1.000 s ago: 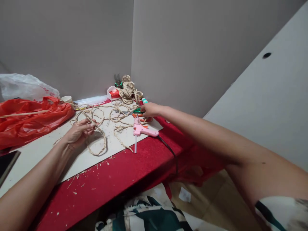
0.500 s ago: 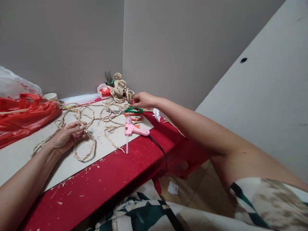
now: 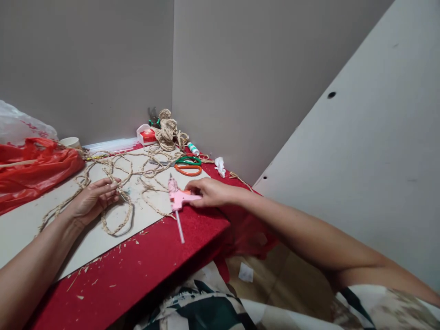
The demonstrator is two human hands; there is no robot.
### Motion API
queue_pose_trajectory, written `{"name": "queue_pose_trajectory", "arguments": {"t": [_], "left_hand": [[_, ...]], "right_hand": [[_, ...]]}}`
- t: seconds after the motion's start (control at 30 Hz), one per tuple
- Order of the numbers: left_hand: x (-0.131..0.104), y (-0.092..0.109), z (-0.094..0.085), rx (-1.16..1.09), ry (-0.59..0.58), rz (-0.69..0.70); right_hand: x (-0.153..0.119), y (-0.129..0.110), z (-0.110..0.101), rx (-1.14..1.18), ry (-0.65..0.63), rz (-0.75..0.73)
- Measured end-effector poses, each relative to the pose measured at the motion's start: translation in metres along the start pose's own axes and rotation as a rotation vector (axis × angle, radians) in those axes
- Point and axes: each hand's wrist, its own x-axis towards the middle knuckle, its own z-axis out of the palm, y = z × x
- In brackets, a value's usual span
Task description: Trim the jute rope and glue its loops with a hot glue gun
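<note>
Now at Your Fingertips: Pink Glue Gun and Braided Cord

Your hands sit well apart over the front of a red-covered table [image 3: 113, 284], whose near edge slants below them to a corner just under your right forearm. The clear stick of the glue gun [image 3: 176, 197] points toward that edge, across a red strip sprinkled with fiber scraps; the scissors [image 3: 189, 161] lie just beyond the nozzle.

Your right hand [image 3: 210, 192] curls around the gun's handle at the edge of the pale board [image 3: 27, 240]; whether the gun is lifted, you cannot tell from here. Your left hand [image 3: 92, 197] pinches a braided cord [image 3: 118, 230] between thumb and fingers, its loop hanging near the board.

Behind, 2 gray walls [image 3: 85, 55] meet in a corner, and a pale panel [image 3: 385, 151] slopes at your right.

Rough, twisted coils [image 3: 167, 133] pile beside a red-and-white box [image 3: 146, 135]. Slender translucent sticks [image 3: 113, 145] lie along the wall, near a round paper cup [image 3: 70, 142] and a crinkled red plastic bag [image 3: 41, 172]; crumpled tissue [image 3: 220, 167] rests at right.
</note>
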Motion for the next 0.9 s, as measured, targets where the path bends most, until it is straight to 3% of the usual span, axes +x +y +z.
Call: {"name": "queue_pose_trajectory", "arguments": {"t": [0.13, 0.23, 0.3, 0.37, 0.47, 0.63, 0.7, 0.9], "left_hand": [[0.001, 0.000, -0.001, -0.027, 0.011, 0.007], [0.000, 0.000, 0.000, -0.039, 0.037, 0.004], [0.000, 0.000, 0.001, -0.047, 0.043, -0.001], [-0.001, 0.001, 0.001, -0.055, 0.038, -0.004], [0.000, 0.000, -0.001, -0.062, 0.024, -0.007], [-0.002, -0.001, -0.006, -0.100, -0.064, -0.016], [-0.003, -0.002, -0.008, -0.132, -0.106, -0.009], [-0.002, -0.005, -0.008, -0.164, -0.092, -0.022]], "right_hand": [[0.008, -0.017, 0.017, 0.008, 0.021, -0.163], [0.018, -0.014, 0.016, 0.042, 0.080, -0.222], [0.028, -0.002, 0.002, 0.064, 0.186, -0.102], [0.042, 0.019, -0.020, 0.039, 0.349, 0.120], [0.067, 0.055, -0.050, -0.020, 0.455, 0.361], [0.101, 0.088, -0.061, -0.027, 0.348, 0.609], [0.107, 0.091, -0.059, -0.004, 0.281, 0.645], [0.113, 0.104, -0.064, 0.127, 0.094, 0.692]]}}
